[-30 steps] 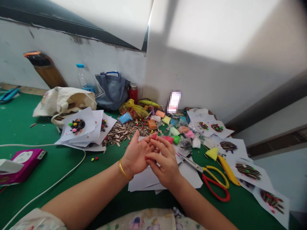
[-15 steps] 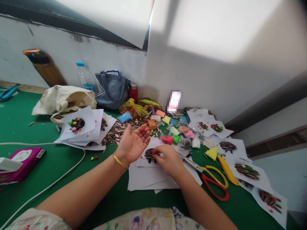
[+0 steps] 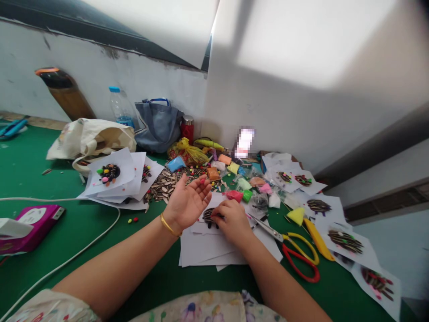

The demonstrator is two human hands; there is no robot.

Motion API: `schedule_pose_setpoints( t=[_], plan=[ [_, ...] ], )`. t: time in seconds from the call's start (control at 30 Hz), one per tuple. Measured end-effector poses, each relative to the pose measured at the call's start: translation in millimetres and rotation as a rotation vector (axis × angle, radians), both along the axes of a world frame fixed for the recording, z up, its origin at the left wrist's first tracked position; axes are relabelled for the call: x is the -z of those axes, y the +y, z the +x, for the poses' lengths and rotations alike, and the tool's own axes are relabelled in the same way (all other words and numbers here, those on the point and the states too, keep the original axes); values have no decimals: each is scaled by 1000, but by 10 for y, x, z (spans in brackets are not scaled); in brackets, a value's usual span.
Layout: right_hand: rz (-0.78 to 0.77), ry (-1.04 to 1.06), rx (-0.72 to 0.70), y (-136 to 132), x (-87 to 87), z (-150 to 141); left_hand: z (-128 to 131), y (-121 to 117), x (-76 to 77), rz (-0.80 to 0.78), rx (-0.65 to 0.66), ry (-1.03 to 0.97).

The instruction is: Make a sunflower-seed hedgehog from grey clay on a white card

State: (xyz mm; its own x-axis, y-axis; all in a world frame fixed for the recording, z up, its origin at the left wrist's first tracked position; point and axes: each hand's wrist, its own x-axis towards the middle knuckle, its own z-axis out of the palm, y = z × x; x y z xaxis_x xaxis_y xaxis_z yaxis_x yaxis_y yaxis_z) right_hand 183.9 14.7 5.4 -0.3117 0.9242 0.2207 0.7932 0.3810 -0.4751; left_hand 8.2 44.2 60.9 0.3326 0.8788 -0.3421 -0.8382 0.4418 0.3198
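My left hand (image 3: 186,202) is held palm up above the green table (image 3: 50,241), fingers apart, with a small bit of red clay (image 3: 202,180) on its fingertips. My right hand (image 3: 232,220) is curled with its fingertips pressed on a dark seed picture (image 3: 210,215) that lies on a stack of white paper sheets (image 3: 204,247). Whether those fingers pinch anything is hidden. A gold bangle is on my left wrist.
A pile of sunflower seeds (image 3: 167,185) and several small clay bags (image 3: 234,195) lie behind the hands. Red-and-yellow scissors (image 3: 299,258) lie at right, finished seed pictures (image 3: 345,240) beyond them. More pictures (image 3: 112,174), cloth bags, a water bottle (image 3: 119,108) and a white cable (image 3: 77,255) are at left.
My hands were together with fingers touching; they came apart. The right hand went down onto the seed picture, the left stayed raised with its palm up.
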Motion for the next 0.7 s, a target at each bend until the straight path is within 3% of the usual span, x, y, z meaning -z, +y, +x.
schedule_pose_setpoints(
  t=[0.27,0.43,0.57,0.7],
  plan=[
    [-18,-8,7,-4,4,-22,5,-5,9,7,4,-15],
    [13,33,-69,32,-6,68,18,-10,25,35,13,20],
    [131,215,-32,23,-81,130,52,-42,34,47,42,157],
    [280,382,58,-75,-203,118,112,-120,74,41,170,247]
  ],
)
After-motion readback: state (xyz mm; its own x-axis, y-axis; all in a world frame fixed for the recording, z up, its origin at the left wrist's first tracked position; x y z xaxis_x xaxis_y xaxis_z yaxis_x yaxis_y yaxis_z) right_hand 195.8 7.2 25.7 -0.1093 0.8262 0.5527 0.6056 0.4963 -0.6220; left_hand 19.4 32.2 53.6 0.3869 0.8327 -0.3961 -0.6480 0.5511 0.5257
